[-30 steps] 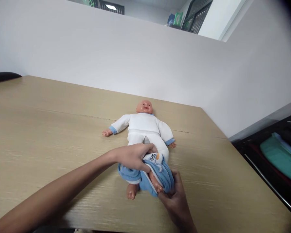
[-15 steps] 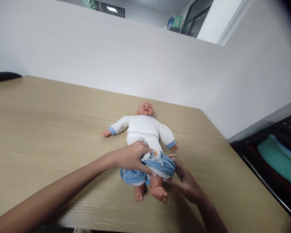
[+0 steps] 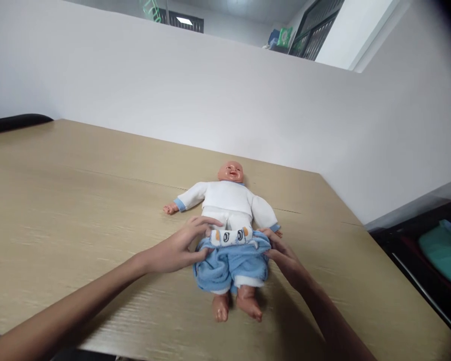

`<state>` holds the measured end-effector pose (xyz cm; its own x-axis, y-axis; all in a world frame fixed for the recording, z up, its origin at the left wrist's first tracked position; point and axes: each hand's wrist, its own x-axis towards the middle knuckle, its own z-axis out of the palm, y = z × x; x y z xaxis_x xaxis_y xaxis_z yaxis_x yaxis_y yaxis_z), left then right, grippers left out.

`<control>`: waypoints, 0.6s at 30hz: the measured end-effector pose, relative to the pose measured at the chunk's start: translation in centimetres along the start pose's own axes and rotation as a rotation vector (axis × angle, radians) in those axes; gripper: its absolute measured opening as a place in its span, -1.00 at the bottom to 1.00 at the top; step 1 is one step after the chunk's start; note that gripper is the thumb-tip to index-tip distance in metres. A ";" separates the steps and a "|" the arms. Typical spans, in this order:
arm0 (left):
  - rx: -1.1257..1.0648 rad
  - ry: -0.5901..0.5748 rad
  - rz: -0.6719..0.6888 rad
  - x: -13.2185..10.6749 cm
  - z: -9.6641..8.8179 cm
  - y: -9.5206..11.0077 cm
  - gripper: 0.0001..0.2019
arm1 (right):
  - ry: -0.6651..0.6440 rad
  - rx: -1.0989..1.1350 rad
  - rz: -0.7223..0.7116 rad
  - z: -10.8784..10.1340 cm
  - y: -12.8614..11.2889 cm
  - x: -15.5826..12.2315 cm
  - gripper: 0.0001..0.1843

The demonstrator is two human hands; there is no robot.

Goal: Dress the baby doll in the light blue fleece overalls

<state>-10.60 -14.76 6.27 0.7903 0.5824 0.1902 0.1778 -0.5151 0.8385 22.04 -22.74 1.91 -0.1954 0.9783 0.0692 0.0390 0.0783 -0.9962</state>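
Blue plush trousers sit bunched around the thighs of a doll, which lies face up on a wooden table at the centre of the frame. Both plastic feet poke out of the white-edged cuffs, towards the bottom of the frame. Across the white waistband are two embroidered eyes and orange patches. The left hand pinches the waistband's left end between thumb and fingers, some fingertips lying over the doll's white clothing. The right hand grips the opposite end, thumb below and fingers above.

At the right edge of the frame, a black rack holds a folded teal cloth. Through the opening at the top of the frame, a green packet stands beside a blue item; any print on the packet is too small to read.
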 end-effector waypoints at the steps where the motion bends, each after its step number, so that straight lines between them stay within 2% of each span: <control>1: -0.062 0.063 -0.012 0.3 0.3 -0.5 -0.81 | 0.069 0.040 0.023 0.3 0.5 0.5 -0.70; 4: -0.254 0.280 -0.140 0.8 1.5 -2.3 -0.74 | 0.254 0.192 0.133 1.5 2.0 1.4 -0.73; 6: -0.353 0.354 -0.251 0.5 2.5 -3.3 -0.67 | 0.308 0.308 0.193 2.5 2.8 1.6 -0.73; 8: -0.439 0.355 -0.328 -0.1 3.3 -3.9 -0.64 | 0.328 0.390 0.245 3.4 3.1 1.6 -0.67; 12: -0.624 0.322 -0.377 -0.9 4.4 -3.8 -0.64 | 0.319 0.454 0.273 4.4 3.0 1.6 -0.53; 18: -0.864 0.432 -0.381 -0.3 4.1 -4.5 -0.56 | 0.237 0.457 0.205 4.5 3.5 1.6 -0.64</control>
<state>-9.22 -15.19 0.37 0.4620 0.8757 -0.1405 -0.2436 0.2776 0.9293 17.45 -21.80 -1.72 -0.0005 0.9853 -0.1707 -0.3865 -0.1576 -0.9087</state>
